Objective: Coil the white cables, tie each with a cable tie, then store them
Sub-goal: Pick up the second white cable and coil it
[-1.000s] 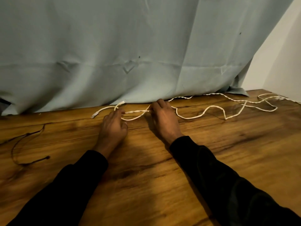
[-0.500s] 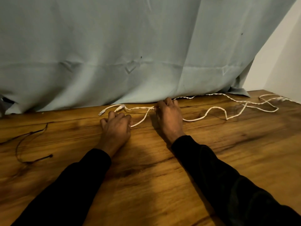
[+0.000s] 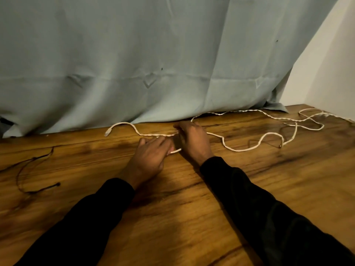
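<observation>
Hands had closed together: left hand (image 3: 151, 156) and right hand (image 3: 193, 141) seemingly pinched white cable (image 3: 249, 148); table (image 3: 288, 179) rightward lay bare.

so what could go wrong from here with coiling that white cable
Most of the white cable still snakes in loose, crossing loops toward the right edge of the table; pulling it in may knot it. Both the left hand and right hand work one short stretch, so the free plug end could flick about or slip out. The thin dark cord lies close by and might get dragged into the coil.
</observation>
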